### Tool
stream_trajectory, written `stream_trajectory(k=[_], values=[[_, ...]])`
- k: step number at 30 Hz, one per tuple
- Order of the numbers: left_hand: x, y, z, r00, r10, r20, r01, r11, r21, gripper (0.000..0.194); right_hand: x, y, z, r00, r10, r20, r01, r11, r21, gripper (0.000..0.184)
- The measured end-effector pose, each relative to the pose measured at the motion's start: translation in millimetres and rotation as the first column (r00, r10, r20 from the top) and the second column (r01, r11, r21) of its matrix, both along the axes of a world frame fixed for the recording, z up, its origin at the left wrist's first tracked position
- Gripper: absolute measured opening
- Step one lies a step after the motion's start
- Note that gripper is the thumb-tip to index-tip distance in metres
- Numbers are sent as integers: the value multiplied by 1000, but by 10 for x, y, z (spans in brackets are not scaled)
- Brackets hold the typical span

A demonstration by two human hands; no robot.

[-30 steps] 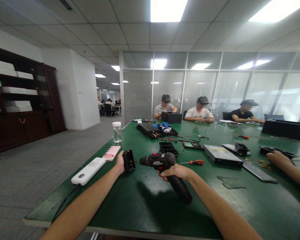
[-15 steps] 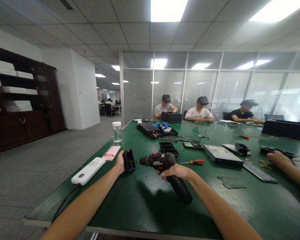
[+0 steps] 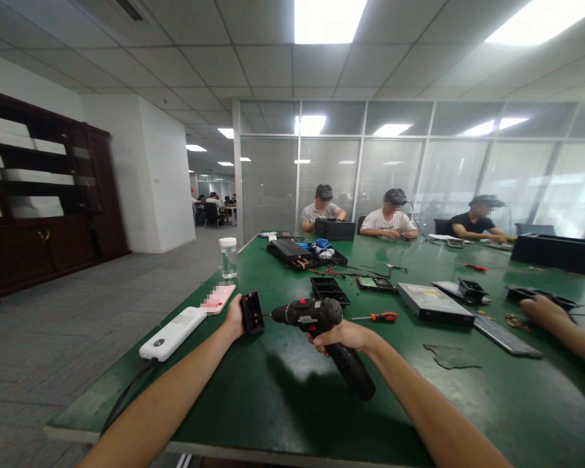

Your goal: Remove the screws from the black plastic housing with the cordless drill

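Observation:
My left hand [image 3: 234,317] is closed round the edge of a small black plastic housing [image 3: 252,312], holding it upright over the table with its hollow side turned right. In my right hand [image 3: 344,335] is a black cordless drill [image 3: 312,314] with red marks, gripped by its handle. The drill lies level and points left, its thin bit reaching to the housing; whether the tip touches a screw is too small to tell. Behind the drill rest an orange-handled screwdriver [image 3: 383,317] and a black two-part plastic frame [image 3: 330,290].
On the green table [image 3: 214,403] are a white power bank [image 3: 173,333] with a cable, a pink phone [image 3: 218,299], a lidded bottle [image 3: 228,258], a metal disc drive [image 3: 433,303] and a glass shard [image 3: 451,355]. A co-worker's hand [image 3: 541,309] touches a black part at right.
My hands, the drill and the black housing stay practically in the same place. Nothing is taken up or let go.

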State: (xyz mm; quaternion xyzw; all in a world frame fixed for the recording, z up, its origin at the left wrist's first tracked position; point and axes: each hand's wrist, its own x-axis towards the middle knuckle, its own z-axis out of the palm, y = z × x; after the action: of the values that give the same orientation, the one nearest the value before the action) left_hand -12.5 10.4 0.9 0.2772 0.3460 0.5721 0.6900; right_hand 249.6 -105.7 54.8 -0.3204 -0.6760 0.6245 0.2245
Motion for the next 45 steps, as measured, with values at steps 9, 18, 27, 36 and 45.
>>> stream_trajectory(k=[9,18,27,36,45], values=[[-11,38,-29,1000,-10,-19,10,1000,1,34,-5,1,11,1000,14,-9,-14,1000,-3,29],[-13,33,-27,1000,-21,-4,21,1000,3,35,-6,3,2,1000,9,-19,-9,1000,-22,29],[9,-29,28,1000,-24,-9,23,1000,-14,36,-10,-6,13,1000,-30,8,31,999,-45,39],[-1,21,-16,1000,5,-12,-5,1000,-11,33,-6,9,-5,1000,-1,-5,1,999,-44,34],[-19,68,-66,1000,-11,-20,12,1000,22,35,1,11,-4,1000,-7,-15,6,997,-71,34]])
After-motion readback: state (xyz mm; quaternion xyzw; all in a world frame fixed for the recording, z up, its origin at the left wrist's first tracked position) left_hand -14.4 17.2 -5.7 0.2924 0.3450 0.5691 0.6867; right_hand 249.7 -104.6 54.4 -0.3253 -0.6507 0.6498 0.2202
